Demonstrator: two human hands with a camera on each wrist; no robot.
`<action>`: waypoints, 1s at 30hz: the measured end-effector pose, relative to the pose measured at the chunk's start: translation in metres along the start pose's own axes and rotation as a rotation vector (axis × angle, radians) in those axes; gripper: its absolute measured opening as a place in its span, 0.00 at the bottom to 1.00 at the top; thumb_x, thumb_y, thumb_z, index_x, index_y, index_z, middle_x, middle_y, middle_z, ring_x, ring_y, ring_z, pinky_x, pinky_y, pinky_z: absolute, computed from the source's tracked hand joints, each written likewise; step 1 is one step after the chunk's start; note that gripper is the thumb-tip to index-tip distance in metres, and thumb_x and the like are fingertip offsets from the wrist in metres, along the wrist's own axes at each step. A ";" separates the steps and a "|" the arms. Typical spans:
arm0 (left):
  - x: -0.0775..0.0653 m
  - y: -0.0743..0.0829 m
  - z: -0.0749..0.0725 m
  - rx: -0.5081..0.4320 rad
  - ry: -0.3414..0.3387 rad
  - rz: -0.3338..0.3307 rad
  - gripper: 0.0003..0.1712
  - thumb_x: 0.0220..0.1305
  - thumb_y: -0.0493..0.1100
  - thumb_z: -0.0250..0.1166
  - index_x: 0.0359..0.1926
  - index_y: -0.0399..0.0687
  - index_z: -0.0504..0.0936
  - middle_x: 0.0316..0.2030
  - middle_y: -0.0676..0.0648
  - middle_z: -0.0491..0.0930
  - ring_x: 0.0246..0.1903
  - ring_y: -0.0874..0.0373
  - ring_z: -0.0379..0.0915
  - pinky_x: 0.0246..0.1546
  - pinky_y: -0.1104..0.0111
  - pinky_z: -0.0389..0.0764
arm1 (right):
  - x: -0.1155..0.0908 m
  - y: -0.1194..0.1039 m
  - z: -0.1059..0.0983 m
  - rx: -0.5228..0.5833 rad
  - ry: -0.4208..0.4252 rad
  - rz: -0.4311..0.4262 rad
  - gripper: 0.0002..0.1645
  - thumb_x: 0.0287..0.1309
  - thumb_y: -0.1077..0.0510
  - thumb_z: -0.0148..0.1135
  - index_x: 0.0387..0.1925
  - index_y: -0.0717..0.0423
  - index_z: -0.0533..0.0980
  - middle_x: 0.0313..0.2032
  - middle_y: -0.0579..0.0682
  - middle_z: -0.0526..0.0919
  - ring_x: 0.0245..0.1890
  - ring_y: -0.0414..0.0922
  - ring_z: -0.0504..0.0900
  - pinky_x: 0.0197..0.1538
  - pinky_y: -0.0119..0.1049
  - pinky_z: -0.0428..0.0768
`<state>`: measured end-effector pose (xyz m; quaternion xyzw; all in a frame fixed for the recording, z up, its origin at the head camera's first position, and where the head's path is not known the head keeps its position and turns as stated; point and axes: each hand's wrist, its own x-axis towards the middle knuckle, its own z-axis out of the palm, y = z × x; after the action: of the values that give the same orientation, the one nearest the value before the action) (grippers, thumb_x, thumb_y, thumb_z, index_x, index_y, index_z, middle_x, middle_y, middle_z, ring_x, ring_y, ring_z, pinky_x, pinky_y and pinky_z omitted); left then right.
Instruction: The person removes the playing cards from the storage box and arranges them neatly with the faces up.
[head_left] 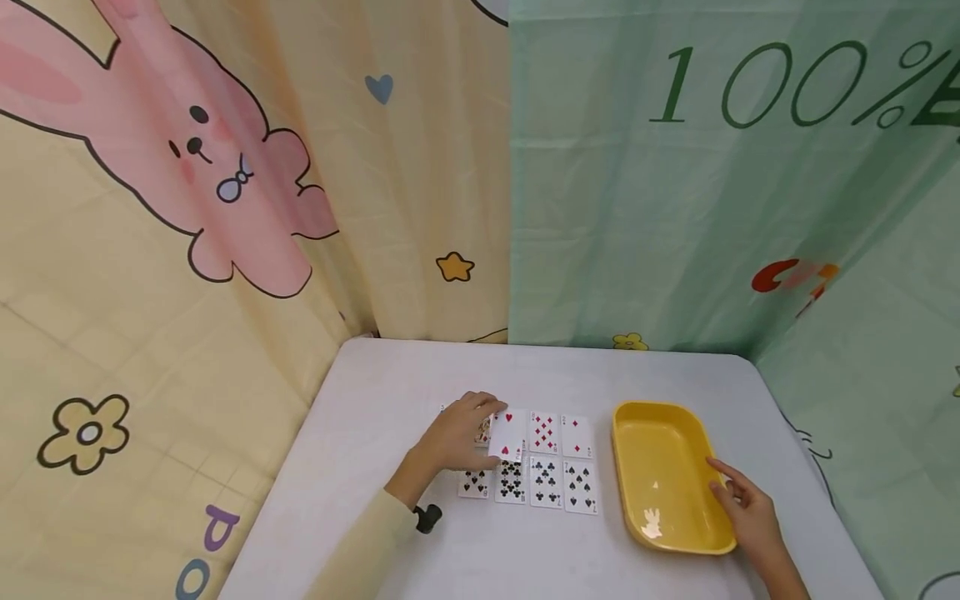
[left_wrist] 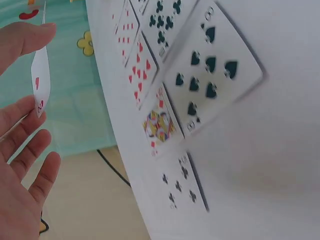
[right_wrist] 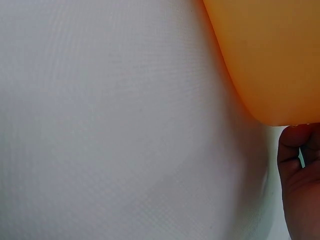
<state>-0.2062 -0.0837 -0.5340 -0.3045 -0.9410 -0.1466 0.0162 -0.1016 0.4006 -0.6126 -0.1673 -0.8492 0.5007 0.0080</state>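
My left hand [head_left: 460, 433] is over the left part of two rows of playing cards, pinching a two of hearts [head_left: 507, 433] between thumb and fingers. In the left wrist view this card [left_wrist: 41, 80] stands nearly edge-on, raised off the table. Below it lie an eight of spades [left_wrist: 207, 75], a diamond face card [left_wrist: 159, 122] and a five of clubs [left_wrist: 180, 185]. At the yellow tray [head_left: 637, 533], my right hand [head_left: 752, 512] holds the right rim with thumb and fingers. The right wrist view shows the fingers against the tray's edge.
Farther right in the rows lie a two of diamonds [head_left: 577, 437], another diamond card [head_left: 543, 432], a club card [head_left: 546, 482] and a seven of spades [head_left: 581, 487]. The white table [head_left: 525, 558] meets yellow and green curtains at the back. A black object [head_left: 428, 518] shows by the left wrist.
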 end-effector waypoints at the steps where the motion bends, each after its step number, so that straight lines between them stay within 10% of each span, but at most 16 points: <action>1: -0.007 -0.005 -0.002 -0.010 0.004 -0.021 0.50 0.47 0.64 0.78 0.72 0.58 0.72 0.67 0.54 0.73 0.66 0.56 0.70 0.63 0.56 0.79 | 0.000 0.000 0.000 -0.004 -0.002 0.006 0.31 0.76 0.46 0.57 0.73 0.54 0.69 0.30 0.42 0.66 0.23 0.37 0.65 0.23 0.33 0.70; 14: -0.080 -0.062 0.004 -0.039 -0.024 -0.176 0.48 0.41 0.56 0.82 0.67 0.56 0.77 0.63 0.51 0.75 0.62 0.52 0.72 0.61 0.55 0.79 | 0.003 0.002 -0.001 -0.020 -0.004 0.007 0.31 0.75 0.44 0.57 0.73 0.52 0.70 0.30 0.42 0.66 0.23 0.39 0.64 0.22 0.34 0.68; 30: -0.094 -0.071 0.025 -0.084 -0.124 -0.277 0.45 0.41 0.53 0.83 0.65 0.58 0.79 0.54 0.52 0.74 0.50 0.56 0.70 0.51 0.57 0.81 | 0.002 0.002 0.001 0.004 0.005 0.019 0.32 0.75 0.44 0.57 0.73 0.52 0.69 0.30 0.41 0.66 0.25 0.38 0.65 0.23 0.34 0.68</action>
<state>-0.1688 -0.1848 -0.5881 -0.1804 -0.9663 -0.1674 -0.0749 -0.1032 0.4014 -0.6147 -0.1765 -0.8466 0.5021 0.0058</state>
